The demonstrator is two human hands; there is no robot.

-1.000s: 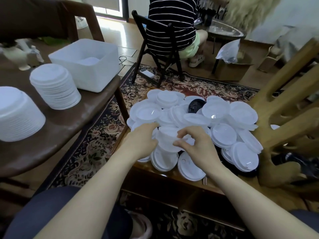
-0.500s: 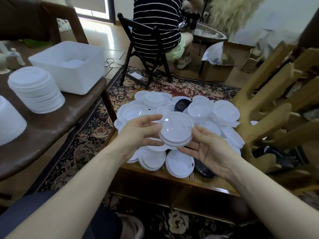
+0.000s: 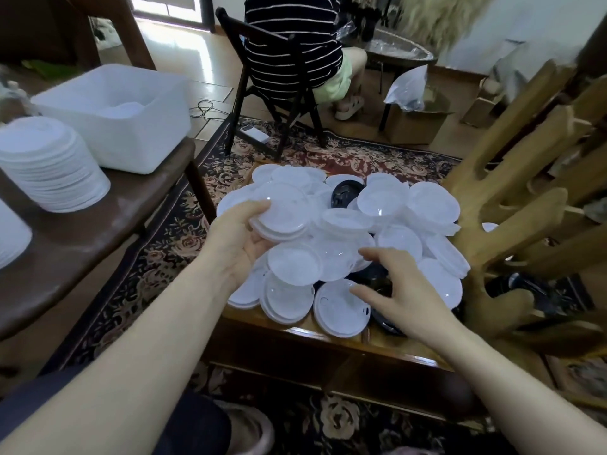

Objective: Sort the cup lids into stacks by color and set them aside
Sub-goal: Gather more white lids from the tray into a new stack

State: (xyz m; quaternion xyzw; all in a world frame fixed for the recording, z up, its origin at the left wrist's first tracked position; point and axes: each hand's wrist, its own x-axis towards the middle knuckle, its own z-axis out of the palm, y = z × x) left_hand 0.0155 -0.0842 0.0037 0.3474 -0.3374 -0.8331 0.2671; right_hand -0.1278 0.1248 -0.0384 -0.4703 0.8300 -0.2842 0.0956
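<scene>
Left hand (image 3: 241, 239) lifts a small stack of white lids (image 3: 281, 215) over the pile of lids (image 3: 377, 231) on the low wooden bench (image 3: 331, 343).

Much is hard to read: the white lids overlap so closely that their edges blur together, and the black lids (image 3: 346, 192) show only as dark slivers at the far middle and under the near right of the pile. The sorted stack of white lids (image 3: 49, 165) on the dark bench (image 3: 98, 224) to the left is cut off by the frame edge. The held stack sits at the pile's left side, the left fingers curled under it and the thumb pinching its far rim. The right hand (image 3: 407, 290) hovers near the pile's near edge, its fingers (image 3: 374, 254) spread and loosely bent, gripping nothing; a single white lid (image 3: 338, 307) lies just beneath them, contact unclear.
</scene>
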